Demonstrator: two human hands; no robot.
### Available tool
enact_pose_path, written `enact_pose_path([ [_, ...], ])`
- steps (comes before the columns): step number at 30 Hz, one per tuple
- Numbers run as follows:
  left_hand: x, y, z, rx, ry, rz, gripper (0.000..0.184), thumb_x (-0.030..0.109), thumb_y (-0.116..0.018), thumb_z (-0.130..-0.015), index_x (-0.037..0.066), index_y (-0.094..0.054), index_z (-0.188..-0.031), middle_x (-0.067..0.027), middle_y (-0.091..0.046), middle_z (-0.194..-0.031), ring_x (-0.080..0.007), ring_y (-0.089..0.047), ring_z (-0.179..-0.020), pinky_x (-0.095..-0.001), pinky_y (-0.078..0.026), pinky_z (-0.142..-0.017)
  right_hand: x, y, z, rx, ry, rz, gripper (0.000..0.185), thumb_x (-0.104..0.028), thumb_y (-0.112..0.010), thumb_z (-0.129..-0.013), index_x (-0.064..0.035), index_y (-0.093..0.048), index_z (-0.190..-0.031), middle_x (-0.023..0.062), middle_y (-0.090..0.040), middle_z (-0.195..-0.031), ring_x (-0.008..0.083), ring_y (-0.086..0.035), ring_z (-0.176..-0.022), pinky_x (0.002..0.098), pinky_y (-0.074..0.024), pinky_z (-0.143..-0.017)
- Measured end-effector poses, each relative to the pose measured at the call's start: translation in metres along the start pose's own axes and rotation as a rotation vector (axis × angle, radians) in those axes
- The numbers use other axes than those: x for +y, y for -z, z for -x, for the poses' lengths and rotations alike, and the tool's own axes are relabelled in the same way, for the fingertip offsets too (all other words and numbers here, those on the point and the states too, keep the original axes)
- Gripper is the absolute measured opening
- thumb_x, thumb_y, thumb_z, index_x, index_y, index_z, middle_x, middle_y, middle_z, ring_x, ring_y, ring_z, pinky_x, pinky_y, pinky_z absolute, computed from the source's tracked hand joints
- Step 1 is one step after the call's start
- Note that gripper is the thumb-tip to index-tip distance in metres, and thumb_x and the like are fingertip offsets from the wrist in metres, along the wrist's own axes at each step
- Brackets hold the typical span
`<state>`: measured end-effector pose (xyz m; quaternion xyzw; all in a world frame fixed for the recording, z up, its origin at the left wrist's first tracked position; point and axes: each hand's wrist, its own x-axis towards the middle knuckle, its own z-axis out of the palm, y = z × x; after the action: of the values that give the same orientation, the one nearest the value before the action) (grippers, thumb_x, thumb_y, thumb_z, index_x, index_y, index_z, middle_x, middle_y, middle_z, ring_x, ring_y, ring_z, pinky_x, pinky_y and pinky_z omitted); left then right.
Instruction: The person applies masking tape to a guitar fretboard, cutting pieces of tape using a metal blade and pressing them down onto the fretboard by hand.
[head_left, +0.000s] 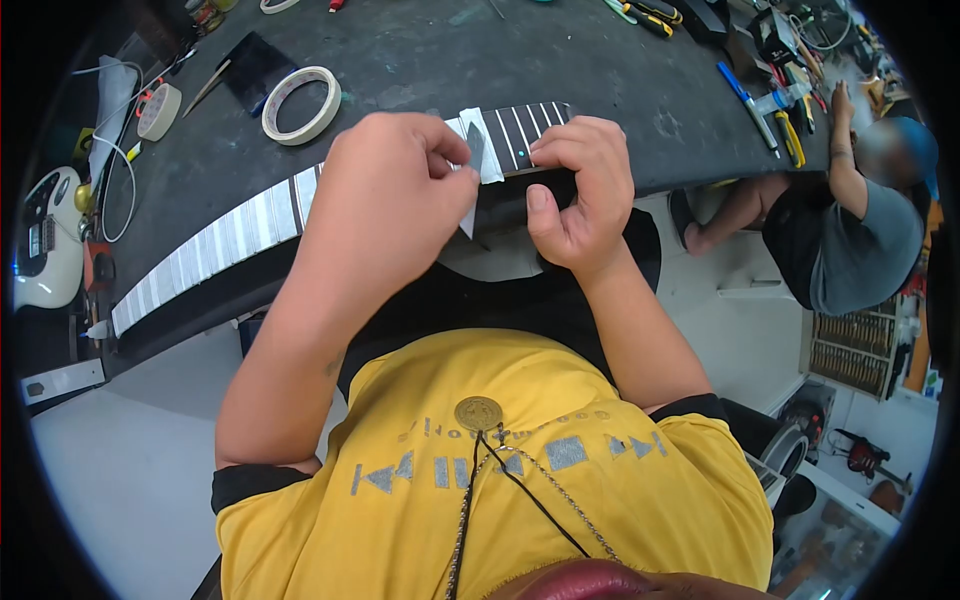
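Across the workshop spreads 1 dark table (420,60), its curved near edge facing the wearer, with 1 other person (870,230) in a blue cap and grey shirt low beyond its right end. On the table, along the near edge, lies 1 long fretboard (222,232). Its long axis slants from the lower left to the upper right; the end with bare dark wood points to the upper right, and pale strips cover most of the rest.

2 hands work over it. On the left hand (395,195), the grip is clamped, thumb against finger, on 1 thin pale sliver (467,226), whose tip points down toward the wearer; its material I cannot tell. The right hand (590,190) has its grip apart, thumb clear of the curled fingers, which hover at the bare wood; whether they touch it I cannot tell.

Farther out are 1 white device (62,215) at the left, 3 tape rolls (331,105), the largest just beyond the fretboard, 2 yellow-handled tools (790,140) and 1 blue pen-like tool (735,83). Smallest is 1 teal dot (520,153) on the bare wood.
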<state>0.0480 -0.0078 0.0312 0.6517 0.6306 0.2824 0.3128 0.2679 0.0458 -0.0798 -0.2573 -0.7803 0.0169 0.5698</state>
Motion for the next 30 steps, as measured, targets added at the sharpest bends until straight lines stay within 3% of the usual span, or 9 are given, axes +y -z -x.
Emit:
enact_pose_path([
  [8,0.011,-0.004,0.027,-0.081,0.003,0.004,0.024,0.010,-0.083,-0.093,-0.008,-0.082,-0.109,-0.0122,-0.081,-0.083,-0.0144,-0.073,-0.071,-0.0309,-0.057,-0.068,0.000,0.003,0.001,-0.010,-0.017,-0.015,0.025,-0.020,-0.074,-0.083,-0.0060,-0.072,-0.103,0.0099,-0.075,-0.099,0.0357,-0.067,-0.097,0.0458,-0.0519,-0.093],
  [14,0.021,0.010,0.035,-0.267,-0.005,0.055,0.019,0.009,-0.081,-0.094,-0.007,-0.082,-0.105,-0.0101,-0.080,-0.082,-0.0121,-0.072,-0.071,-0.0306,-0.056,-0.067,0.000,0.005,-0.001,0.018,-0.068,-0.075,0.024,-0.016,-0.073,-0.083,-0.0045,-0.072,-0.104,0.0115,-0.075,-0.102,0.0371,-0.067,-0.099,0.0470,-0.0540,-0.094],
  [16,0.013,0.026,0.015,-0.119,0.060,0.058,0.021,0.008,-0.079,-0.098,-0.006,-0.082,-0.113,-0.0053,-0.078,-0.084,-0.0073,-0.069,-0.076,-0.0287,-0.054,-0.068,-0.001,0.006,0.000,0.018,-0.076,-0.064,0.024,-0.012,-0.073,-0.082,-0.0042,-0.072,-0.104,0.0118,-0.076,-0.103,0.0373,-0.067,-0.100,0.0470,-0.0545,-0.094],
  [18,-0.022,0.036,-0.025,0.100,-0.121,-0.047,0.025,0.014,-0.078,-0.102,-0.006,-0.081,-0.116,-0.0096,-0.081,-0.091,-0.0123,-0.073,-0.082,-0.0324,-0.058,-0.079,-0.001,0.003,0.002,0.011,-0.066,-0.042,0.024,-0.009,-0.073,-0.081,-0.0040,-0.072,-0.104,0.0120,-0.076,-0.103,0.0373,-0.067,-0.100,0.0467,-0.0548,-0.094],
  [19,-0.037,0.037,-0.046,0.170,-0.141,-0.078,0.026,0.017,-0.077,-0.104,-0.004,-0.081,-0.119,-0.0142,-0.083,-0.100,-0.0237,-0.078,-0.090,-0.0376,-0.060,-0.087,-0.001,0.002,0.001,0.007,-0.067,-0.034,0.025,-0.008,-0.073,-0.080,-0.0042,-0.072,-0.104,0.0120,-0.076,-0.103,0.0373,-0.067,-0.100,0.0467,-0.0548,-0.094],
  [23,-0.061,0.019,-0.067,0.371,-0.417,-0.480,0.020,0.016,-0.077,-0.104,-0.001,-0.082,-0.113,-0.0181,-0.079,-0.116,-0.0404,-0.075,-0.110,-0.0434,-0.058,-0.097,-0.002,0.001,-0.001,0.006,-0.069,-0.041,0.026,-0.007,-0.074,-0.079,-0.0050,-0.072,-0.104,0.0114,-0.075,-0.103,0.0369,-0.067,-0.099,0.0467,-0.0546,-0.094],
  [24,-0.054,0.010,-0.059,0.312,-0.481,-0.346,0.016,0.013,-0.078,-0.100,-0.001,-0.080,-0.107,-0.0170,-0.077,-0.109,-0.0386,-0.074,-0.107,-0.0453,-0.058,-0.096,-0.003,0.002,0.001,0.014,-0.081,-0.042,0.026,-0.007,-0.074,-0.079,-0.0052,-0.072,-0.104,0.0113,-0.075,-0.103,0.0368,-0.067,-0.099,0.0467,-0.0545,-0.094],
  [26,-0.036,-0.008,-0.033,0.114,-0.393,-0.127,0.016,0.011,-0.082,-0.094,0.001,-0.078,-0.105,-0.0135,-0.075,-0.109,-0.0366,-0.072,-0.108,-0.0463,-0.057,-0.096,-0.002,0.002,0.001,0.008,-0.074,-0.035,0.026,-0.007,-0.074,-0.078,-0.0056,-0.072,-0.104,0.0109,-0.075,-0.103,0.0366,-0.067,-0.099,0.0466,-0.0543,-0.094],
  [30,-0.039,-0.025,-0.018,0.189,-0.490,-0.273,0.023,0.013,-0.086,-0.084,0.005,-0.076,-0.103,-0.0083,-0.073,-0.113,-0.0339,-0.069,-0.109,-0.0464,-0.054,-0.095,-0.001,0.002,0.001,-0.004,-0.059,-0.021,0.026,-0.009,-0.074,-0.078,-0.0059,-0.072,-0.104,0.0105,-0.075,-0.101,0.0363,-0.067,-0.098,0.0467,-0.0541,-0.093],
])
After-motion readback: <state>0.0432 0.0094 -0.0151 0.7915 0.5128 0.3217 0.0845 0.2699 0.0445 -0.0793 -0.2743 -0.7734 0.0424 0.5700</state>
